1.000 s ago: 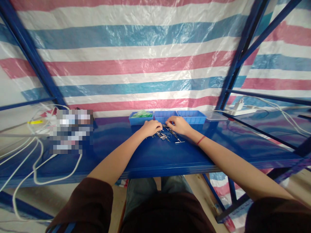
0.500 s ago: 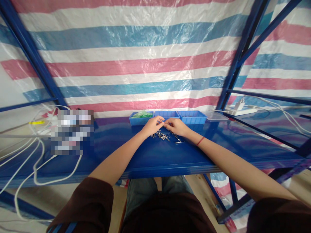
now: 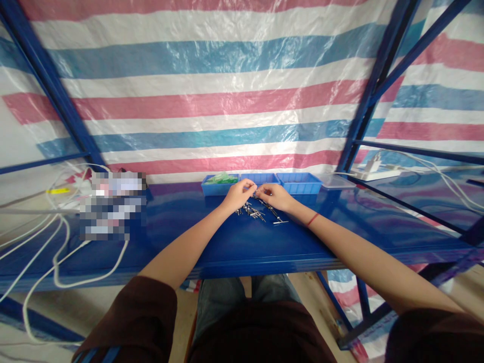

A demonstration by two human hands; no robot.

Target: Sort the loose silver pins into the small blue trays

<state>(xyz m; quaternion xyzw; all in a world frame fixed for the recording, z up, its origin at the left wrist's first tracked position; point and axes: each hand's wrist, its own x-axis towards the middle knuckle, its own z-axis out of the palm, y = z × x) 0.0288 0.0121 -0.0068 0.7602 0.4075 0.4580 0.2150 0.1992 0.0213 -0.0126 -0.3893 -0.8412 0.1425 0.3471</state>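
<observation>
My left hand (image 3: 241, 194) and my right hand (image 3: 275, 196) meet fingertip to fingertip above the blue table (image 3: 242, 242). The left fingers are pinched together, and whatever they hold is too small to make out. My right thumb and forefinger are also closed in a pinch, with something I cannot name at their tips. Just below the hands lies a loose pile of small metal pins or rivets (image 3: 251, 210). Beside it, under my right hand, a row of similar metal pieces (image 3: 279, 221) stretches toward me.
Behind the hands stand three blue bins: a left bin (image 3: 215, 189) with a green plastic bag (image 3: 223, 178), a partly hidden middle bin (image 3: 260, 177), and a right bin (image 3: 300, 186). A clear lid (image 3: 338, 181) lies beside them. White cables (image 3: 66, 252) and a power strip (image 3: 378, 174) flank the table.
My left fingers have drawn closer together into a pinch, and the hand has shifted slightly. My right hand stays nearly in place, with a small gap now between the fingertips.
</observation>
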